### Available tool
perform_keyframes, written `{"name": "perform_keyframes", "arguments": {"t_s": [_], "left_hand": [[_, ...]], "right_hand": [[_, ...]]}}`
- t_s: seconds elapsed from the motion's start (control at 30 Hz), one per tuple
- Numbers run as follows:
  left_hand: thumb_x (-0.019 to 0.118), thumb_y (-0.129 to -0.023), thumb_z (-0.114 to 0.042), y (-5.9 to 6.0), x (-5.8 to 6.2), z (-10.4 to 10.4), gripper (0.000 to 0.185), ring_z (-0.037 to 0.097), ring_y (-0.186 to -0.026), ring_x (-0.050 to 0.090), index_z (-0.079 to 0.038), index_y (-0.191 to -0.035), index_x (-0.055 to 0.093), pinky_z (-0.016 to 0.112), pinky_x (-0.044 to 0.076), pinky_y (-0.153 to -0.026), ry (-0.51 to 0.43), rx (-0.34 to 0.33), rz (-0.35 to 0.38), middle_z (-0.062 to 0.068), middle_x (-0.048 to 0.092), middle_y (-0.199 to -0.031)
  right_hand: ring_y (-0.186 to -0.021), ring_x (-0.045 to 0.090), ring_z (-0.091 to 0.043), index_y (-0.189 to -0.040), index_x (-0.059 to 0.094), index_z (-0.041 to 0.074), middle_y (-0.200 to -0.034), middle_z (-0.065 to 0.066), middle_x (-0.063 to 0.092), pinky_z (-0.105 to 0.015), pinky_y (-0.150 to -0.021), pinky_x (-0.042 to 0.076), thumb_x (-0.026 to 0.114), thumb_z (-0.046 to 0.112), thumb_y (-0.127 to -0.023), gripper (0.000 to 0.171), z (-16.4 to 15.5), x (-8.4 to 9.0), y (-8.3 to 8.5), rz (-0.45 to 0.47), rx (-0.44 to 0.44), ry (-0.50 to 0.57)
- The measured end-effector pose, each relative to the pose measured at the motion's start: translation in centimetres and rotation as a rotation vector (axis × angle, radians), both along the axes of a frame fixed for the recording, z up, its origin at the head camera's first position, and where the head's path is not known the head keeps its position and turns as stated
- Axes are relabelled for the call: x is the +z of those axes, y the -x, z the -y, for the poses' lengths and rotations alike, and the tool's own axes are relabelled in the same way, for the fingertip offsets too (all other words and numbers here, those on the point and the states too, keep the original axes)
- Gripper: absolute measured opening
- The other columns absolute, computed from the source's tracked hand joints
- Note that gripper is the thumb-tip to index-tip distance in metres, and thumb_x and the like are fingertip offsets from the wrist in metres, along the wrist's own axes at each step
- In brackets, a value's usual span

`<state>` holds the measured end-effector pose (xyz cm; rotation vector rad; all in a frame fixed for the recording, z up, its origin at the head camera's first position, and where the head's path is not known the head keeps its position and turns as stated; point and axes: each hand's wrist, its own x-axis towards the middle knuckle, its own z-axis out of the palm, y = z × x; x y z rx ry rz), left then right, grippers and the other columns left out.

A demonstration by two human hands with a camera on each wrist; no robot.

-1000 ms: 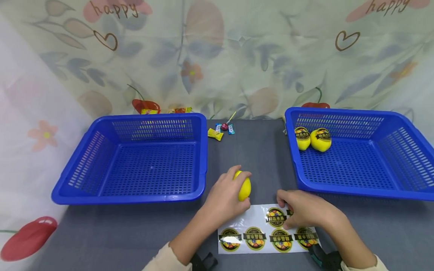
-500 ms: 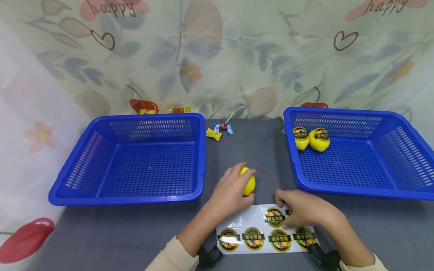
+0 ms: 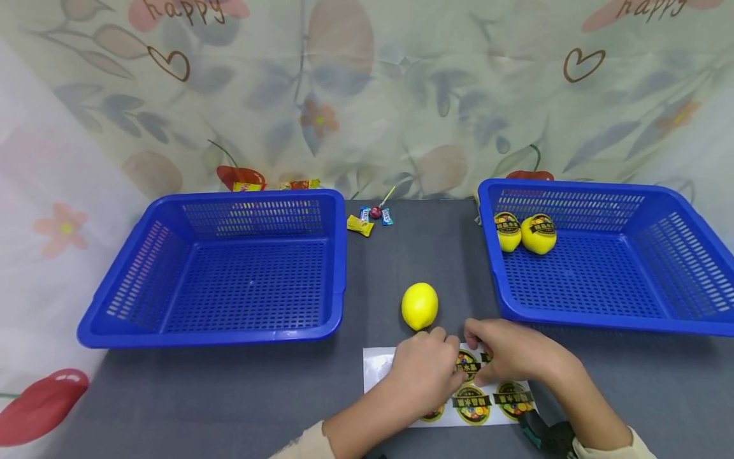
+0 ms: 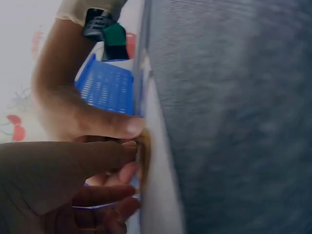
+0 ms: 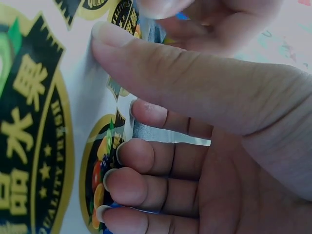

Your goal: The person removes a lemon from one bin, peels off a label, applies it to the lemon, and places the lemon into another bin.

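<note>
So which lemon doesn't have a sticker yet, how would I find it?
Look at the grey table between the two blue baskets. One lemon sits alone there, just beyond the sticker sheet and both hands. Unlike the two lemons in the right basket, its skin is plain yellow.
</note>
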<state>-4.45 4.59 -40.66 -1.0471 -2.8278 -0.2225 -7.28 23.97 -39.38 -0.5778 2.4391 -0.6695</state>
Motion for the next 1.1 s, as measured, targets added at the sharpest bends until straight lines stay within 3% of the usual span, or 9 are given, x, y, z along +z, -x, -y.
{"name": "perform_keyframes", "arguments": {"t_s": [0.2, 0.4, 0.63, 0.87, 1.1], "left_hand": [[0.078, -0.085, -0.048, 0.3, -0.9, -0.5, 0.042, 0.009, -0.051, 0.047, -0.016, -0.081, 0.052, 0.025, 0.037, -0.042, -0.011, 0.048, 0.165, -0.007, 0.043, -0.064], [0.081, -0.083, -0.04, 0.6, -1.2, -0.4, 0.033, 0.008, -0.053, 0.052, -0.015, -0.09, 0.06, 0.025, 0.04, -0.045, -0.093, 0.05, 0.292, -0.008, 0.054, -0.065], [0.083, -0.079, -0.042, 0.5, -1.2, -0.4, 0.04, 0.013, -0.051, 0.05, -0.014, -0.09, 0.057, 0.028, 0.038, -0.042, -0.126, 0.109, 0.299, -0.005, 0.05, -0.06], [0.084, -0.079, -0.037, 0.9, -1.0, -0.2, 0.038, 0.012, -0.057, 0.055, -0.014, -0.102, 0.065, 0.027, 0.043, -0.048, -0.169, 0.11, 0.368, -0.003, 0.061, -0.07], [0.083, -0.079, -0.034, 1.1, -1.1, -0.1, 0.036, 0.01, -0.057, 0.053, -0.014, -0.104, 0.065, 0.025, 0.042, -0.05, -0.19, 0.113, 0.428, -0.005, 0.059, -0.069]], "right_hand": [[-0.06, 0.044, -0.014, -0.091, 0.052, 0.015, -0.071, 0.001, 0.049, -0.029, -0.052, 0.034, 0.091, 0.016, -0.069, 0.045, 0.0, 0.1, 0.0, 0.01, -0.012, -0.015], [-0.061, 0.044, -0.015, -0.091, 0.053, 0.016, -0.071, 0.001, 0.049, -0.03, -0.053, 0.034, 0.091, 0.015, -0.069, 0.044, 0.1, 0.3, -0.1, 0.007, -0.019, -0.03], [-0.061, 0.045, -0.015, -0.091, 0.053, 0.016, -0.072, 0.001, 0.05, -0.03, -0.053, 0.034, 0.091, 0.015, -0.069, 0.044, 0.3, 0.3, -0.1, 0.004, -0.019, -0.037], [-0.061, 0.045, -0.015, -0.091, 0.053, 0.016, -0.072, 0.001, 0.05, -0.03, -0.053, 0.034, 0.091, 0.017, -0.07, 0.044, 0.3, 0.3, -0.1, 0.009, -0.018, -0.038], [-0.061, 0.045, -0.015, -0.091, 0.053, 0.016, -0.071, 0.001, 0.05, -0.03, -0.053, 0.034, 0.091, 0.016, -0.069, 0.044, 0.3, 0.3, -0.1, 0.019, -0.031, -0.039]]}}
